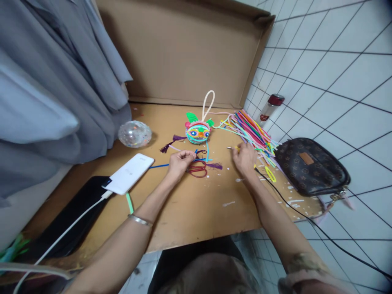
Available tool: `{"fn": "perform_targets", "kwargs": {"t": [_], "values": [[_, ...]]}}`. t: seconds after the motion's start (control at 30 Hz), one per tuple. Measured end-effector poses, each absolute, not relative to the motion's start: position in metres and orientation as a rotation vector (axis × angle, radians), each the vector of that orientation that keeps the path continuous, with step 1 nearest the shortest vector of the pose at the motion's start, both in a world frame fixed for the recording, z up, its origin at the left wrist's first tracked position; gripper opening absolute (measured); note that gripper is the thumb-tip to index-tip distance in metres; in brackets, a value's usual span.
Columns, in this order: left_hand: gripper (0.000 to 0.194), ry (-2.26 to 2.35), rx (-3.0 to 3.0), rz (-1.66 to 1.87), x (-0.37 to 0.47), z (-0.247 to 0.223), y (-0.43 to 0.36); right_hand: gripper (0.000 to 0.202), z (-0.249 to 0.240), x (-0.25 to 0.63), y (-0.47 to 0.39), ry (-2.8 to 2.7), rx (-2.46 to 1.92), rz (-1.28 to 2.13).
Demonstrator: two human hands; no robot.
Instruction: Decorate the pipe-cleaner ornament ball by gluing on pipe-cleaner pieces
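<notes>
My left hand (180, 162) is closed in a pinch, with a thin dark red cord (201, 152) looping out from its fingertips. Beside it on the table lie dark red scissors (198, 169), blue and teal pipe-cleaner pieces and a purple tassel (215, 166). In my right hand (245, 158) is a soldering iron (229, 148), its metal tip pointing left and its black cable trailing away to the right. Just beyond both hands stands a colourful lion-head ornament (198, 132), with green ears, big eyes and a cream loop on top. Dark purple tassels (168, 147) lie to its left.
A clear ball (135, 134), a white phone or power bank (130, 173) with a cable, and a black object (82, 208) lie left. Pipe cleaners (252, 132), a brown patterned bag (309, 165) and a red-capped bottle (271, 108) are right. Cardboard (183, 53) stands behind; a grey curtain hangs left.
</notes>
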State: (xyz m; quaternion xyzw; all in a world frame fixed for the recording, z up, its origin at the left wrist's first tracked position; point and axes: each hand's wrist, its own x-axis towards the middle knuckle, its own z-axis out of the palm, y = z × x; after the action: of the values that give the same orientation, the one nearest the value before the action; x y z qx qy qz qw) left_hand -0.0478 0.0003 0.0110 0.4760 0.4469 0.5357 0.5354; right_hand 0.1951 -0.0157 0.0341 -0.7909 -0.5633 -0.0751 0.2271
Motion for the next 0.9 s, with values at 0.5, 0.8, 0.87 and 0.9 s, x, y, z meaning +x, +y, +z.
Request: {"fn": "perform_targets", "kwargs": {"t": [0.5, 0.8, 0.87, 0.9], "values": [[0.031, 0.899, 0.81, 1.433, -0.062, 0.009, 0.017, 0.025, 0.034, 0.108, -0.03, -2.321, -1.396, 0.103], [0.031, 0.88, 0.729, 1.537, -0.065, 0.016, 0.019, 0.032, 0.041, 0.082, -0.035, -2.561, -1.671, 0.147], [0.03, 0.868, 0.704, 1.578, -0.068, 0.019, 0.019, 0.037, 0.033, 0.097, -0.031, -2.335, -1.662, 0.193], [0.03, 0.861, 0.691, 1.61, -0.069, 0.021, 0.019, 0.038, 0.029, 0.105, -0.028, -2.19, -1.646, 0.219]]}}
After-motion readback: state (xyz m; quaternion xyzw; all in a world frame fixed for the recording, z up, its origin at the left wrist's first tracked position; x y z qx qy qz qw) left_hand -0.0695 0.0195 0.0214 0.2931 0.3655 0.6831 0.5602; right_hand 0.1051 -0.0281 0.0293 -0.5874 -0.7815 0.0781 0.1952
